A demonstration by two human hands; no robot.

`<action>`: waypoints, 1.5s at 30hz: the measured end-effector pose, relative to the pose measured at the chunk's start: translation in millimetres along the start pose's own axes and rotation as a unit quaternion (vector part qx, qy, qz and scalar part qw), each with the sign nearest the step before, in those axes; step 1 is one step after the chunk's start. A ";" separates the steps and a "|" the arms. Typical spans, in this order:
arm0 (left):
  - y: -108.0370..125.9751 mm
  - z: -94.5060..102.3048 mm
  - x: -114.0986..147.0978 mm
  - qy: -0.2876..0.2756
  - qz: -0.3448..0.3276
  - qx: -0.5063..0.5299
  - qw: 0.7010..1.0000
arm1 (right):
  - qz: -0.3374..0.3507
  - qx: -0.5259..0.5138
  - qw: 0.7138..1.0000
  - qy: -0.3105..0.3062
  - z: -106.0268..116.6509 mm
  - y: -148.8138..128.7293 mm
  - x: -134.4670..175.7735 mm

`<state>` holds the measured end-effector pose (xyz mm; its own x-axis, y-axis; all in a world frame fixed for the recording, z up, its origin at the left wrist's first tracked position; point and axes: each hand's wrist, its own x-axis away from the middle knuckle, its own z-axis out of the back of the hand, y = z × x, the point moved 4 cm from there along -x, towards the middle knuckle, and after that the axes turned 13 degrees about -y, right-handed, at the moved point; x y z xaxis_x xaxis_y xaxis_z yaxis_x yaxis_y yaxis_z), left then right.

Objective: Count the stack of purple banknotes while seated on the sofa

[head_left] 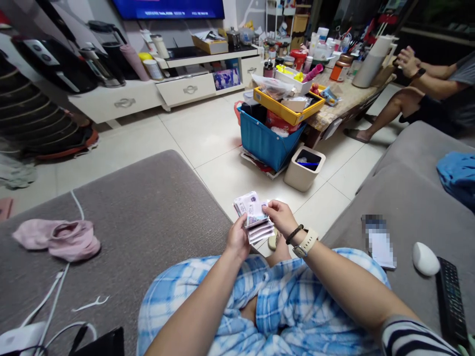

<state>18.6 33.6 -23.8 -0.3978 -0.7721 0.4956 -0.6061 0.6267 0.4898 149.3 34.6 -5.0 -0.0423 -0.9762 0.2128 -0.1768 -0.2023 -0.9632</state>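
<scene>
The stack of printed slips (pixel 252 210) is held in front of the checked cloth (pixel 174 291) over the lap; the left hand (pixel 238 238) grips its left edge, thumb on top, while the right hand (pixel 280 215) pinches the upper right edge, fingers nearly closed. The slips are probably light, flexible and prone to sliding or creasing. Hold the edges flat with light thumb pressure.

Home living room: TV (pixel 170 9), grey sofa (pixel 404 207), white drawer cabinet (pixel 170 96), cluttered table (pixel 326 117).
</scene>
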 end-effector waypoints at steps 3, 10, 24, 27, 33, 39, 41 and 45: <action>0.2 0.8 -1.3 0.008 0.000 0.014 1.000 | -0.004 0.001 1.000 -0.008 -1.4 -1.4 0.4; 0.0 4.5 -3.0 0.003 0.009 -0.016 1.000 | -0.010 -0.017 1.000 -0.015 -2.6 6.0 -3.5; -2.2 4.9 2.6 0.012 -0.033 -0.050 0.998 | -0.013 -0.004 0.999 -0.038 -3.8 5.2 1.3; -2.0 4.5 2.3 0.014 -0.030 -0.042 0.999 | -0.007 0.005 0.999 -0.042 -4.2 2.5 3.2; -0.9 1.0 1.7 0.013 -0.013 -0.013 1.000 | 0.000 0.000 0.998 -0.065 -6.3 2.0 5.9; -2.1 2.3 0.6 -0.003 -0.008 0.000 1.000 | 0.004 0.004 0.998 -0.058 -1.2 10.4 2.8; -2.3 4.6 1.5 -0.002 -0.013 -0.023 1.000 | 0.009 0.023 1.000 -0.012 4.4 11.8 1.6; -3.3 7.4 2.3 -0.002 -0.020 -0.054 0.998 | 0.007 0.043 0.999 0.019 8.4 12.4 0.5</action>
<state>14.6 29.0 -29.6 -0.3765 -0.7973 0.4717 -0.5445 0.6024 0.5837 155.4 30.9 -18.3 -0.0827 -0.9757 0.2030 -0.0899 -0.1956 -0.9766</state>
